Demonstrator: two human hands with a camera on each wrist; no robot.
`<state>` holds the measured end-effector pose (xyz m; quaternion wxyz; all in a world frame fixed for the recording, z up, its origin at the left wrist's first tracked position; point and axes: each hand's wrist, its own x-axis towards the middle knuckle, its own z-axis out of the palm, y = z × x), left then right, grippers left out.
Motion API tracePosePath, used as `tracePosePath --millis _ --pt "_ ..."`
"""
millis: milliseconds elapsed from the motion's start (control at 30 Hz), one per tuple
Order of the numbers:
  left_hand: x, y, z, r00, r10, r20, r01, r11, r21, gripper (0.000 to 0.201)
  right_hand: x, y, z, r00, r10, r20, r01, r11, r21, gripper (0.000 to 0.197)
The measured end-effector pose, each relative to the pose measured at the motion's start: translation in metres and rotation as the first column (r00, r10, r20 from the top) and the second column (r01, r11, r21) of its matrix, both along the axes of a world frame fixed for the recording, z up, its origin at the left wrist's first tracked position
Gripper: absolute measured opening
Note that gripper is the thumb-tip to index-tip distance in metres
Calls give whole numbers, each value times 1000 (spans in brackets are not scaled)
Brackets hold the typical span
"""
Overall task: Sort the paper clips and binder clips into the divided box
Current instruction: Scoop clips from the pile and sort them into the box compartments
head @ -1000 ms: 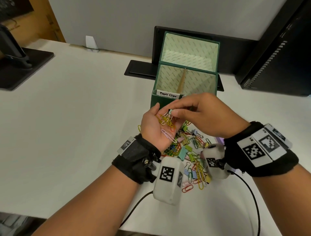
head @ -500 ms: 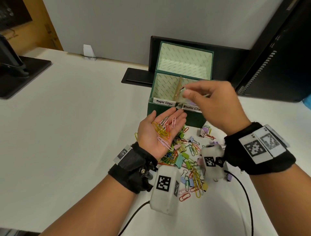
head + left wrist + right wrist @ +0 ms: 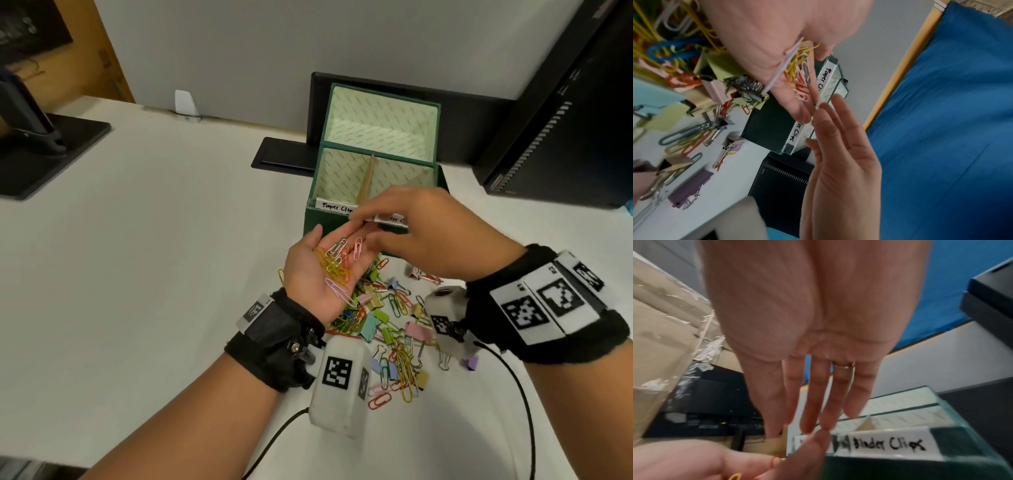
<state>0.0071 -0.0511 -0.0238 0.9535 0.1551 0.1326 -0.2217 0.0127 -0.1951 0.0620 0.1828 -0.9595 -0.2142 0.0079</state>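
My left hand (image 3: 308, 277) lies palm up in front of the green divided box (image 3: 317, 224) and carries several coloured paper clips (image 3: 334, 262). My right hand (image 3: 411, 233) hovers just past the left fingertips with straight fingers and holds nothing. The right wrist view shows those fingers (image 3: 813, 410) spread above the "Binder Clips" label (image 3: 888, 444). The left wrist view shows the paper clips (image 3: 799, 71) lying on the palm and the right hand (image 3: 840, 154) beside it. A mixed pile of paper clips and binder clips (image 3: 394, 325) lies on the table under both wrists.
The box stands open, lid upright, with a "Paper Clips" label (image 3: 337, 206) on its left compartment. A black monitor foot (image 3: 284, 156) lies behind it, a black computer case (image 3: 565, 120) at right, and another stand (image 3: 51, 150) at far left. The white table (image 3: 154, 240) stretches leftwards.
The right hand pinched a small binder clip off the left palm, carried it over the box, and has come back to the left fingertips empty. The left hand stayed palm up.
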Motion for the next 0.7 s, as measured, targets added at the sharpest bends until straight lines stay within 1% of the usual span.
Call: tracePosePath --millis 67,167,233,300,367,400,500,600,633,700 --pt "-2 -1 1 1000 -7 18 6 1000 19 57 -6 9 -2 999 -7 -48 5 999 -53 25" --pt "-4 -3 0 1000 -7 12 7 999 46 59 -13 23 -7 995 -84 -47 80 994 -75 19" --pt "-3 -3 -2 1000 0 10 -1 998 67 59 -18 33 -10 995 -92 -49 87 991 -102 19" --pt "-2 -3 -4 1000 11 -15 -10 996 86 59 -18 41 -16 995 -99 -9 96 975 -200 23" --pt "-1 -3 -6 1000 10 -24 -8 995 97 64 -16 48 -25 993 -105 47 114 950 -292 27" --pt "-1 -3 -7 1000 13 -25 -11 996 87 65 -15 50 -29 992 -114 59 127 948 -291 25" --pt "-2 -4 -7 998 37 -43 -34 996 84 65 -13 56 -33 985 -158 67 168 961 -218 19" --pt "-3 -4 -6 996 31 -80 -27 998 51 48 -13 60 -35 984 -177 34 180 976 -124 19" --pt "-4 -3 -4 996 28 -82 -25 999 43 46 -13 61 -35 983 -180 23 181 979 -97 20" --pt "-5 -3 -4 997 27 -74 -24 999 47 50 -14 62 -36 983 -184 -10 183 983 -34 22"
